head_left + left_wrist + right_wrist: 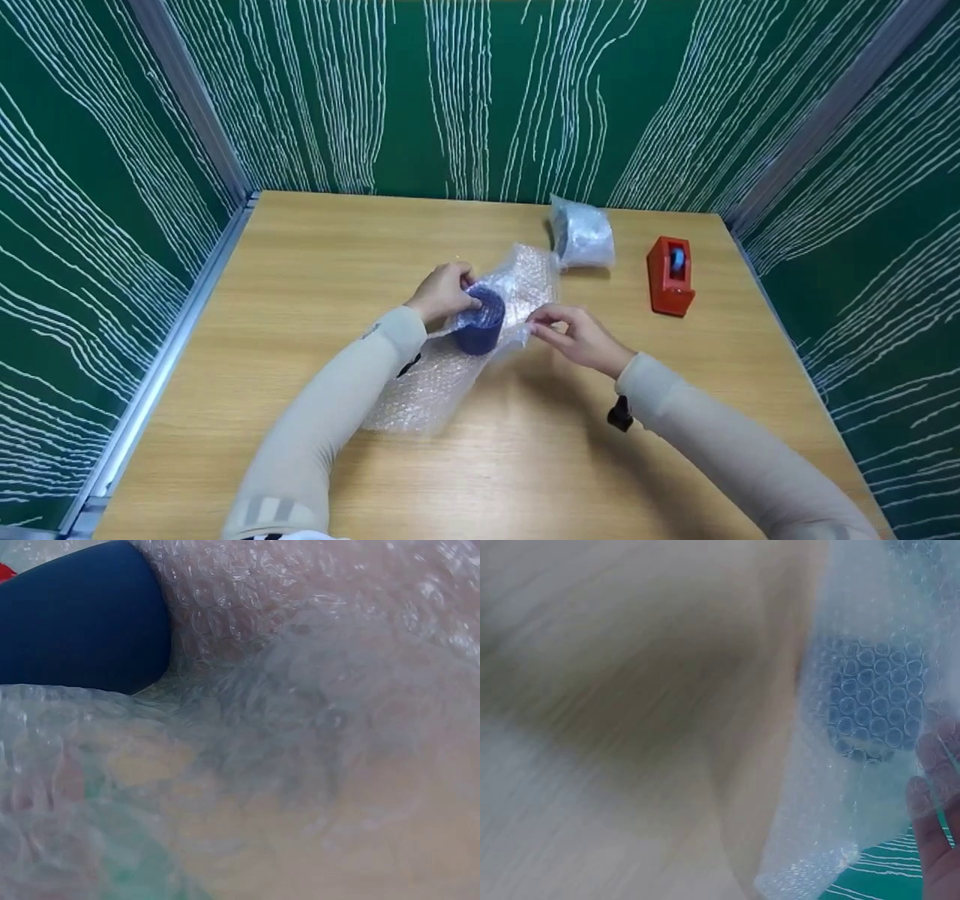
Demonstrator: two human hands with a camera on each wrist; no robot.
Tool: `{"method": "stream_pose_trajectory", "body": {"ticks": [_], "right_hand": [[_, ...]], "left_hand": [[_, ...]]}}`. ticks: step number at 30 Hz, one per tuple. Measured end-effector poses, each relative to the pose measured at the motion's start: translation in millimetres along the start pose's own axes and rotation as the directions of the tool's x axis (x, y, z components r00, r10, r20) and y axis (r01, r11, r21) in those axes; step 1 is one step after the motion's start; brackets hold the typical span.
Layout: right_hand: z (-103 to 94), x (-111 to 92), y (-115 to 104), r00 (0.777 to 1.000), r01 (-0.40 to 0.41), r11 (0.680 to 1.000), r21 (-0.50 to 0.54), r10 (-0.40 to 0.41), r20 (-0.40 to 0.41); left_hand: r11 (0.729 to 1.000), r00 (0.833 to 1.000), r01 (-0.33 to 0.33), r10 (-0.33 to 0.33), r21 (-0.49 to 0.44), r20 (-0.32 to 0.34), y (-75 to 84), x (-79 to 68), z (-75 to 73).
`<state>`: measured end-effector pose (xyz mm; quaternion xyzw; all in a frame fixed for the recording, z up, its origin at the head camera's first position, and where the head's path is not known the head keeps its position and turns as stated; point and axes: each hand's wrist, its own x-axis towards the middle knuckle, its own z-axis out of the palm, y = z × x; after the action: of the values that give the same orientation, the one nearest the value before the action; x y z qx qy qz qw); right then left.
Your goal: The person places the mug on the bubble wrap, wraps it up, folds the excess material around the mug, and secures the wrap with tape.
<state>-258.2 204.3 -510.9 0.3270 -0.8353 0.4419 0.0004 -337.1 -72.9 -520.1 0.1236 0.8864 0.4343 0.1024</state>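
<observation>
A dark blue cup [480, 339] stands upright on a long sheet of bubble wrap [427, 394] on the table. At the cup's rim my left hand [444, 291] pinches a fold of the wrap, its thumb over the cup's mouth. The blue side of the cup [82, 622] shows bare in the left wrist view, between layers of bubble wrap [232, 600]. To the right of the cup, my right hand [576, 337] pinches the sheet's edge between thumb and fingers. In the right wrist view, its fingers [930, 829] lie at the raised wrap [817, 825], with blue showing through the bubbles.
Behind the sheet, at the back right, sits a bundle in bubble wrap [586, 236]. A red tape dispenser [667, 281] with a roll of tape stands right of it. Green panels with white lines [405, 112] enclose the wooden table [315, 247] at the back and sides.
</observation>
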Motion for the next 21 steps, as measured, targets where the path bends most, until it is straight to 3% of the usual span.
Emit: {"method": "stream_pose_trajectory", "body": {"ticks": [4, 8, 15, 21], "right_hand": [[3.2, 8, 0, 0.999, -0.014, 1.0, 0.0, 0.014, -0.05], [6.2, 17, 0, 0.995, -0.055, 0.998, -0.008, 0.054, -0.087], [13.1, 35, -2, 0.988, -0.042, 0.999, 0.003, 0.042, -0.147], [19.7, 48, 2, 0.985, -0.081, 0.996, 0.029, 0.084, -0.154]], "left_hand": [[0.997, 0.999, 0.044, -0.043, -0.071, 0.018, 0.7, -2.0, -0.2], [0.994, 0.998, 0.047, -0.043, -0.1, 0.04, 1.2, -3.2, 0.0], [0.999, 0.999, -0.05, 0.05, 0.019, 0.014, -1.2, -0.5, 1.6], [0.999, 0.999, -0.046, 0.046, 0.018, -0.013, -1.0, -0.4, 3.6]]}}
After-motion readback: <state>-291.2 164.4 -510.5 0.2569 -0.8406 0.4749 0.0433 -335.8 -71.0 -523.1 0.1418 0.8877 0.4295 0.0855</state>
